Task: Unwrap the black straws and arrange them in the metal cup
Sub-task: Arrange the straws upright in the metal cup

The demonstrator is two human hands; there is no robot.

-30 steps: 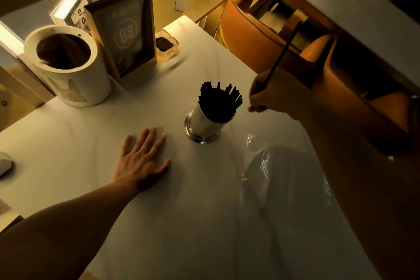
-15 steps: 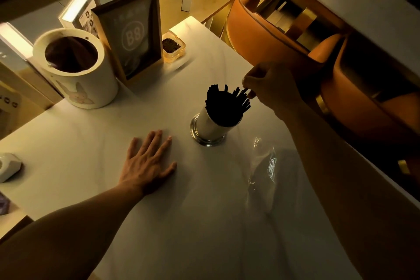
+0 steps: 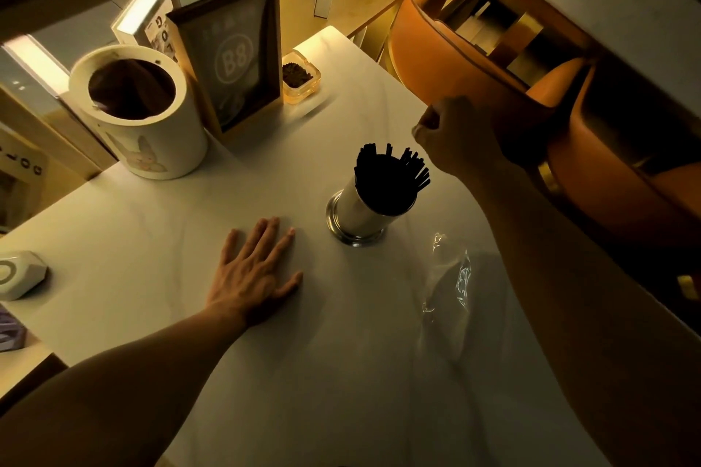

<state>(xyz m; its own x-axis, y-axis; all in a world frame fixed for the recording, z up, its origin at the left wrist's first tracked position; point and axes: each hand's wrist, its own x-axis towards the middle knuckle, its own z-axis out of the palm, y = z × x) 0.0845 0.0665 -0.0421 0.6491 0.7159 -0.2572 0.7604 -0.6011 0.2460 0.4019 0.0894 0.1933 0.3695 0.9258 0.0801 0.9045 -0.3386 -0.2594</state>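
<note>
Clear crinkled plastic wrapper [image 3: 453, 277] lies nearest on the pale marble worktop [image 3: 303, 372]; the left hand [image 3: 254, 273] rests flat, fingers spread. Beyond, the shiny metal cup [image 3: 358, 216] holds upright black straws [image 3: 389, 172], just left of the right hand's [image 3: 461, 136] curled, apparently empty grip.

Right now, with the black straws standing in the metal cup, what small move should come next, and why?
Probably the right hand, curled loosely beside the bunch of black straws, should pull back toward the crumpled clear plastic wrapper and clear it away. The straws stand in the shiny metal cup, none lies on the white marble table, and the left hand rests flat.
</note>
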